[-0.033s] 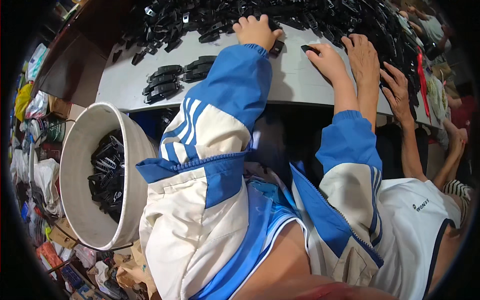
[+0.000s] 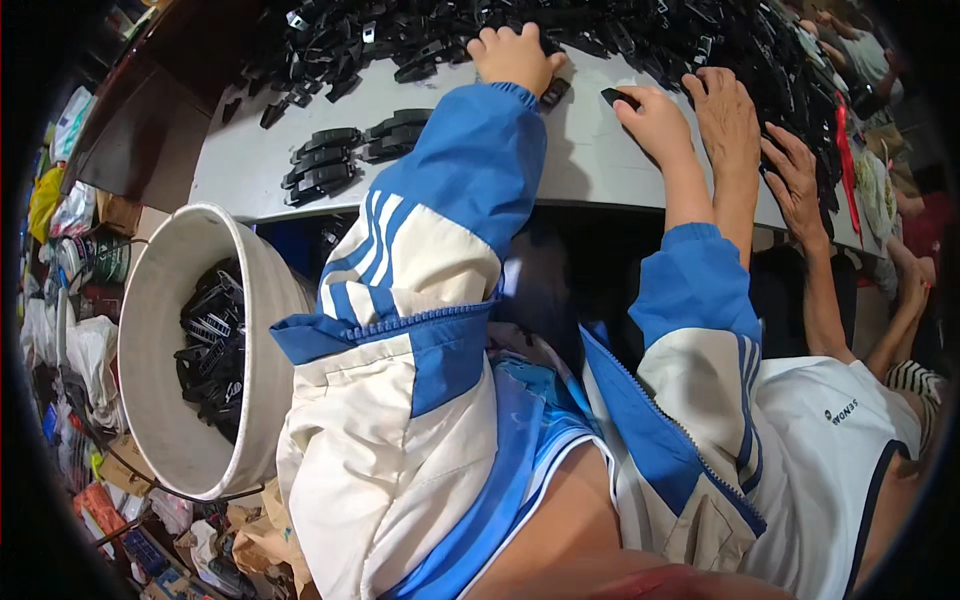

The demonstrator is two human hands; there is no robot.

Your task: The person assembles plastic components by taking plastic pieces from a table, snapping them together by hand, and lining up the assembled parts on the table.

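My left hand [image 2: 514, 55] reaches over the near edge of a large pile of black plastic clips [image 2: 620, 30]. Its fingers are spread, and nothing shows in its grip; what lies under the palm is hidden. Close to its thumb is a single black clip [image 2: 555, 94]. My right hand [image 2: 655, 122] is closed around a small black clip [image 2: 617, 97], whose dark end sticks out at the fingertips above the white table [image 2: 600, 150]. Left of my left sleeve, several clips lie stacked side by side in two groups, one nearer [image 2: 322, 165] and one partly behind the sleeve [image 2: 395, 135].
A white bucket [image 2: 270, 300] with black clips inside stands left of my lap. At my right, a co-worker in a white shirt has two hands [image 2: 727, 115] at the pile. A red strip [image 2: 847, 165] hangs near the table's right end. Bags and boxes [image 2: 95, 360] crowd the far left.
My left hand has shifted very slightly farther toward the pile. My right hand stays nearly in place with its clip.
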